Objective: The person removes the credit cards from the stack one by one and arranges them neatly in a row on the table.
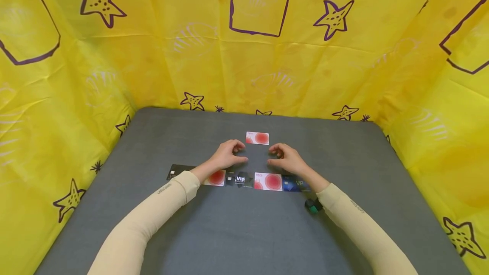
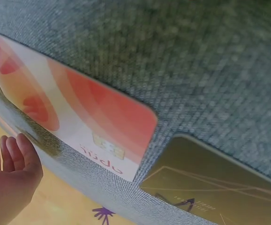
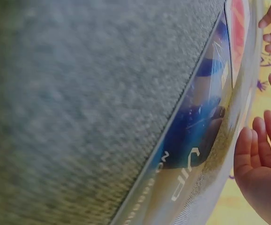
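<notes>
My left hand and right hand hover above the grey table, facing each other with loosely bent fingers and nothing held. Just beyond the gap between them lies a single red-and-white card. Nearer to me runs a row of cards: a black one, a red-and-white one, a black Vip card, another red-and-white one and a blue VIP card. My left forearm covers parts of the two leftmost cards; the right wrist overlaps the blue card. In the right wrist view, the blue card looks glossy.
A small dark object with a green patch is beside my right sleeve. Yellow cloth with starfish drawings surrounds the table's back and sides. The grey table surface extends toward me.
</notes>
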Motion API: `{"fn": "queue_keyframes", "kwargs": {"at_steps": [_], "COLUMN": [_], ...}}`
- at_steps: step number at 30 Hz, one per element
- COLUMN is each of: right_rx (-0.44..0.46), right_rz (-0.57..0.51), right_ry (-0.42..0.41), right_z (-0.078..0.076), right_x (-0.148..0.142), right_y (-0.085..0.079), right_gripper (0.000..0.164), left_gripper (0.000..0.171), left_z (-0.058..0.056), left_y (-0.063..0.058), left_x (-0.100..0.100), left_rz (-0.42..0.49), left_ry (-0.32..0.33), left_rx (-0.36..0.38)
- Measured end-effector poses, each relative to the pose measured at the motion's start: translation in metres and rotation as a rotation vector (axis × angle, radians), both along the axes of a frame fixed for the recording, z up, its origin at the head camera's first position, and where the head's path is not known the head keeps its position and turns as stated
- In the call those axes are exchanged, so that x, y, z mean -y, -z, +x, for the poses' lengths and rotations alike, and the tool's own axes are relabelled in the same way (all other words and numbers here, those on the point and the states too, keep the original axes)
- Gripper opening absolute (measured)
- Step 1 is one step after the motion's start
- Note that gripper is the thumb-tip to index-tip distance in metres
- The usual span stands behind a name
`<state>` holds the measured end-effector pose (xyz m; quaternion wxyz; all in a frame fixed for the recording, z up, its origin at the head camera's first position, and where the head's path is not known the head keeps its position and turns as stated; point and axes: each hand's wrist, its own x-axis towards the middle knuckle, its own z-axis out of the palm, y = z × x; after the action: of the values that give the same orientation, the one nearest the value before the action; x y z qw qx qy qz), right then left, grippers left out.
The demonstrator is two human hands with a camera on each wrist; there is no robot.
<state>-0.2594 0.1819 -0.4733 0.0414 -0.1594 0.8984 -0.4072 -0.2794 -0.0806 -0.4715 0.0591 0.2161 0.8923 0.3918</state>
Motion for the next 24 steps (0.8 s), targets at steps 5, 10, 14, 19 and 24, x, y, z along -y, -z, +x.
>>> {"fn": "queue_keyframes", "kwargs": {"at_steps": [5,10,14,19,24], "right_rx": [0.001,0.003,0.003,-0.007,-0.006], "right_rz": [0.003,0.017,0.04,0.065,0.096], "right_ry": [0.005,0.02,0.031,0.025,0.031], "right_z": [-0.006,-0.013,-0.019,-0.026,-0.033], "right_x": [0.002,0.002,0.002,0.001,0.002], "right_y": [0.0,0.0,0.001,0.002,0.001], "right_gripper": [0.04,0.04,0.04,0.041,0.043], "left_gripper": [0.045,0.045,0.045,0.045,0.043], "left_z": [-0.004,-0.01,-0.015,-0.019,-0.022], "left_y": [0.001,0.0,0.0,0.0,0.0], "left_x": [-0.001,-0.003,-0.004,-0.008,-0.011], "left_rz": [-0.006,0.001,-0.009,-0.024,-0.023], "left_ry": [-0.009,-0.027,-0.039,-0.056,-0.077], "left_rx": [-0.014,-0.024,-0.026,-0.004,0.012]}}
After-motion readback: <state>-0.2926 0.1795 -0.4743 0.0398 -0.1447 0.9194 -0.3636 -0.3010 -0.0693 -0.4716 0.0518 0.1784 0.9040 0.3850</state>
